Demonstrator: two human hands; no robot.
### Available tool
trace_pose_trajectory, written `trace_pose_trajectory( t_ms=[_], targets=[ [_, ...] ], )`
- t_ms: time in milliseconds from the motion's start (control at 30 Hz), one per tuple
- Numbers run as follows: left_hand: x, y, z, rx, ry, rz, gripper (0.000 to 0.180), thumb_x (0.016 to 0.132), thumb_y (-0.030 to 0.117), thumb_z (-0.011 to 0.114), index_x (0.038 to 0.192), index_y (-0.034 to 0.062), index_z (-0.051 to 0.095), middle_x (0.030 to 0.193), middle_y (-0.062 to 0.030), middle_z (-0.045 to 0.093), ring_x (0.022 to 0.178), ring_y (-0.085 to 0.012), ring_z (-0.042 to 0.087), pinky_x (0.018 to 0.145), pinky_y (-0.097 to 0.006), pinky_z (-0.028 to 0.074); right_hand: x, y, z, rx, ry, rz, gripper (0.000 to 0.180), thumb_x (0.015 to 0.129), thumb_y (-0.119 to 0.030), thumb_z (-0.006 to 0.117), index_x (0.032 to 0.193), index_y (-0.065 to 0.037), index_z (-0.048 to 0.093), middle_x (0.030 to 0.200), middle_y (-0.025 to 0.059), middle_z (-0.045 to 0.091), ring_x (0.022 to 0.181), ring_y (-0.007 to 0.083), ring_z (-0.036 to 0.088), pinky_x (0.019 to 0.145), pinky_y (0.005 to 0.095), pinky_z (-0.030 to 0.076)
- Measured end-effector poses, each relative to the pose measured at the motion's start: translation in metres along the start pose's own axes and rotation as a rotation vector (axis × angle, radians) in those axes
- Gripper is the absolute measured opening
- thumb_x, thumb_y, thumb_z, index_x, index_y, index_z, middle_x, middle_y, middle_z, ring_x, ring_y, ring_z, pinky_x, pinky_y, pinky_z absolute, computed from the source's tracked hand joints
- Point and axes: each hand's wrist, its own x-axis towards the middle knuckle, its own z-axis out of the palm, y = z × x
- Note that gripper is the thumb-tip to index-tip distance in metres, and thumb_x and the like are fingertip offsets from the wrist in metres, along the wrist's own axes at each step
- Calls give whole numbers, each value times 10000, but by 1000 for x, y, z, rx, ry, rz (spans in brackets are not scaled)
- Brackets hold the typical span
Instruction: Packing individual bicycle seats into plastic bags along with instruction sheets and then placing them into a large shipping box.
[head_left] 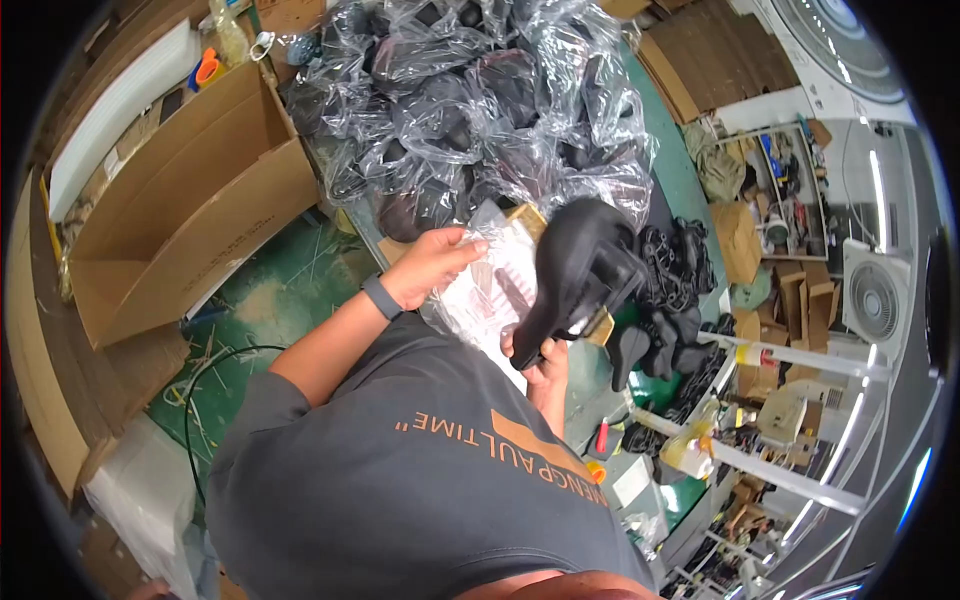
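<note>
My right hand point(542, 362) is closed round the narrow nose of a black bicycle saddle point(575, 255), which is tilted with its wide end away from me. Between finger and thumb, my left hand point(436, 264) pinches the edge of a clear plastic bag point(478, 295) with printing on it. The bag hangs just left of the saddle, and I cannot tell whether it holds anything. A dark band circles my left wrist. Beyond both hands lies a large heap of black saddles in clear bags point(470, 100).
An open cardboard box point(190, 210) stands at the left. Several unwrapped black saddles point(655, 345) and a pile of black parts point(670, 265) lie on the green bench to the right. A red-handled tool point(602, 437) and an orange tape roll point(596, 472) are nearer me.
</note>
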Motion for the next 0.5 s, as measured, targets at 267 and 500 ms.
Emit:
trace_pose_trajectory(
  t_ms=[267,500],
  targets=[
    [14,10,-16,-712,-55,-48,223,1045,181,658,1190,23,721,1025,-55,775,899,-134,715,806,-306,581,16,0,32,-1080,302,-124,753,771,-44,860,1430,-4,499,1088,144,734,907,288,738,869,397,585],
    [-23,21,33,614,83,711,124,989,108,721,1051,37,802,955,-100,775,843,-166,732,721,-315,551,17,26,38,-1634,493,15,1122,792,-51,838,1697,-150,182,1261,263,709,1093,481,710,923,482,575]
  ],
)
